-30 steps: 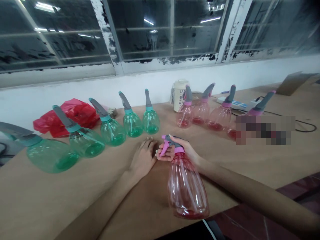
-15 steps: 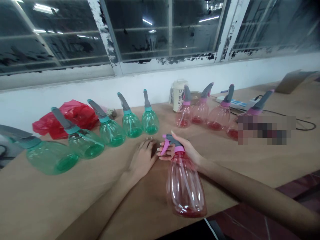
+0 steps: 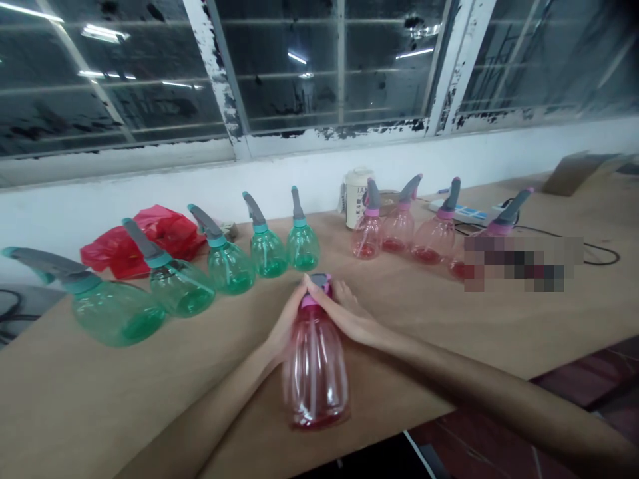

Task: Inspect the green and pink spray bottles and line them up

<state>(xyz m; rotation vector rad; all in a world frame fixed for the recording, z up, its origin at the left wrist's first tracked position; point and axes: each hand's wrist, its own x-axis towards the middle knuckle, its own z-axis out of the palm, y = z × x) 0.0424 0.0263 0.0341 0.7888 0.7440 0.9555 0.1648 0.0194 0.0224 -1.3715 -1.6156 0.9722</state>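
Note:
A clear pink spray bottle (image 3: 317, 372) with a grey and pink spray head stands close in front of me, its nozzle side turned away. My left hand (image 3: 288, 322) is closed on the left of its neck and head. From the right, my right hand (image 3: 352, 319) grips the same head, its thumb meeting the left one on top; some fingers show beyond the head. Most fingertips are hidden behind the bottle. A thin tube runs down inside it, and a little red shows at the base.
Several green spray bottles (image 3: 232, 269) line the table's left side, with a red plastic bag (image 3: 144, 239) behind. Several pink spray bottles (image 3: 433, 239) stand at the right, near a cream canister (image 3: 355, 203), a power strip (image 3: 462, 211) and a cable. A cardboard piece (image 3: 569, 174) lies far right.
The pink spray bottle has moved left and its head has turned away from me. My left hand has left the table and taken hold of the bottle alongside my right.

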